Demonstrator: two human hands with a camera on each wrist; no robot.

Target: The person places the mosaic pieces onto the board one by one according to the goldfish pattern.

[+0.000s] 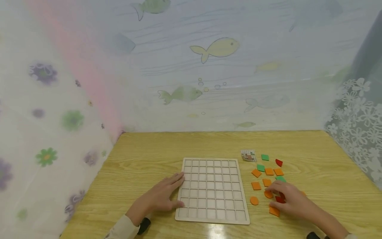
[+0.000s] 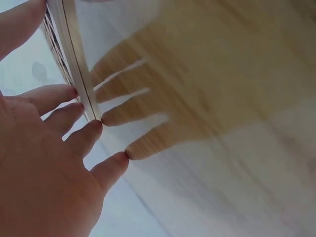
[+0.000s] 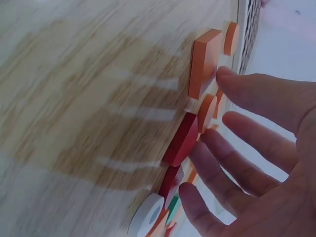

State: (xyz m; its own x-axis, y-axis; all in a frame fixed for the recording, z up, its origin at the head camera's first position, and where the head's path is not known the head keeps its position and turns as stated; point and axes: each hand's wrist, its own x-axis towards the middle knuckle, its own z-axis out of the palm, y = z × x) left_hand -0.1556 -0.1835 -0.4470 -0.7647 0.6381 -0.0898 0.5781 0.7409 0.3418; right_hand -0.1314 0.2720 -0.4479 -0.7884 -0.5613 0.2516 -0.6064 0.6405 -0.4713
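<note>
A pale wooden grid board (image 1: 210, 194) lies flat on the table. Against its left edge rests my left hand (image 1: 162, 196), thumb and fingers spread and fingertips right at the rim; the left wrist view also has the board's edge (image 2: 81, 64) beside the fingers. To the right, my right hand (image 1: 293, 200) hovers low over a scatter of small coloured pieces, its fingers apart and loosely bent. Around its fingertips are an orange square (image 3: 205, 64), an orange round piece (image 3: 207, 113) and a red piece (image 3: 182, 140). Part of the scatter is hidden beneath this hand.
Beyond the right hand lie green squares (image 1: 265, 157), a red quarter-round piece (image 1: 279, 162) and more orange squares (image 1: 269, 171). A small patterned grid card (image 1: 248, 155) sits by the board's far right corner. Fish-printed curtain (image 1: 221, 99) hangs behind the wooden table (image 1: 149, 146).
</note>
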